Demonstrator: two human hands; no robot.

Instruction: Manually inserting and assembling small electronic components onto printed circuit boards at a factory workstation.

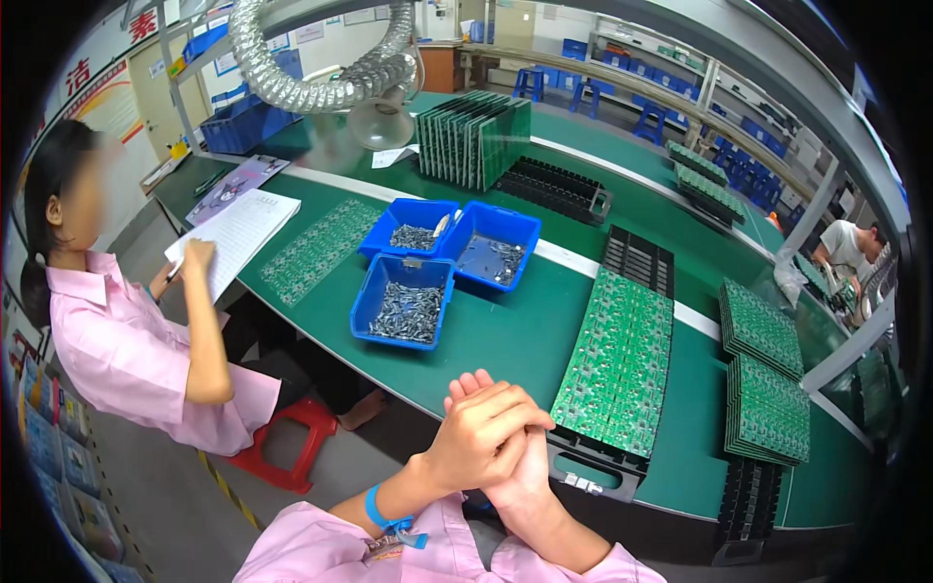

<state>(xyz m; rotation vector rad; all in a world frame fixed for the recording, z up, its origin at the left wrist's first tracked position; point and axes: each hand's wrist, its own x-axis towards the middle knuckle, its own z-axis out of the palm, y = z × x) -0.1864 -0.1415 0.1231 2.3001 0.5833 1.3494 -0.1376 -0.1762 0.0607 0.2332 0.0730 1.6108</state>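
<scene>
My two hands meet in front of my body at the table's near edge. My left hand [481, 434], with a blue strap [386, 515] round its wrist, lies across my right hand [521, 476] and its fingers curl over it. Beyond the left hand, the right hand's fingertips stick out, stretched; most of its palm is covered. No object shows in either hand, though the space between them is hidden. Just right of them, green circuit board panels [622, 360] lie on a black rack [595, 468] that reaches past the table edge.
Blue bins [355, 321] of small metal parts stand ahead on the green table [486, 340]. More panels [768, 408] are stacked at the right; others stand upright in a rack [471, 141]. A co-worker [146, 330] writes on paper [238, 233] at the left, near a red stool [292, 447]. A duct [292, 87] hangs overhead.
</scene>
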